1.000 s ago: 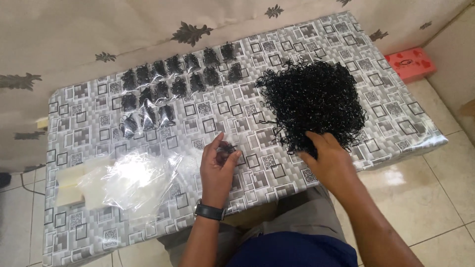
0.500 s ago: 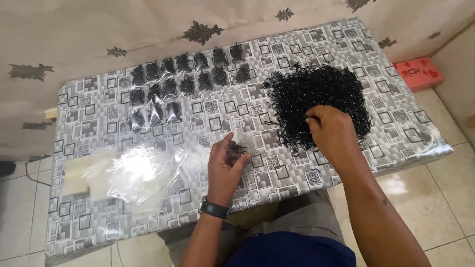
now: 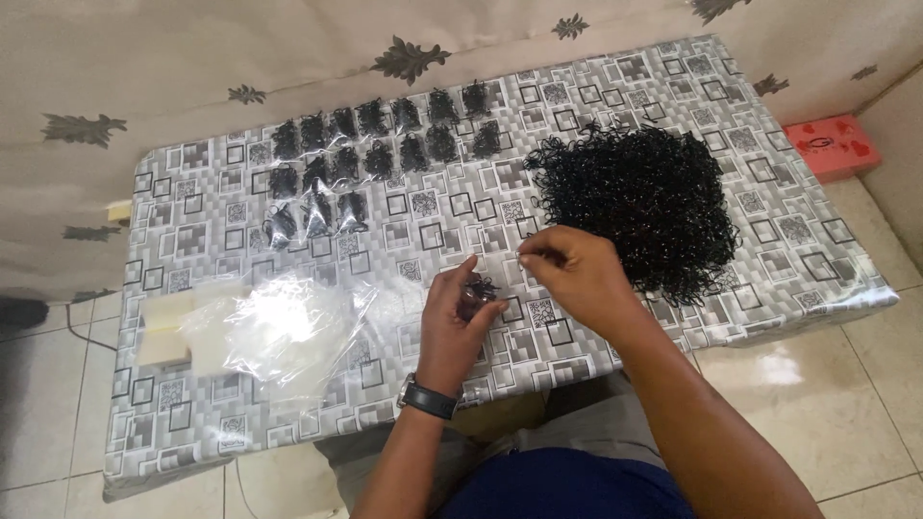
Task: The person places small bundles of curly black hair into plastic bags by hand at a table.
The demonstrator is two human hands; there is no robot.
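Half a second back the right hand [image 3: 575,274] was on the near edge of the big heap of black elastic bands [image 3: 636,207]; now it has drawn away from the heap toward the left hand [image 3: 460,317], and the two nearly meet over the middle of the table [image 3: 788,231]. A second back it was lower still, at the heap's near corner. The left hand has hardly shifted, apart from the camera's own drift.

That left hand is cupped, palm up, around a small clump of black bands [image 3: 478,288], fingers curled loosely about it. The right hand is pinched at thumb and forefinger, apparently on one or a few bands, though the pinch is too small to be sure what it carries. A dark wristwatch [image 3: 429,397] sits on the left wrist.

As for progress, I judge it well begun but far from finished. About twenty small clear packets of bands [image 3: 370,154] lie in rows at the far left of the patterned tablecloth, filled and set out. The heap is large and loose (it dwarfs all the packets together), so most of the sorting is left. A stack of empty clear bags [image 3: 279,332] lies at the near left, just beside the left hand, with pale flat pads [image 3: 162,332] under its far side. A red box [image 3: 829,144] rests on the floor beyond the table's right end.
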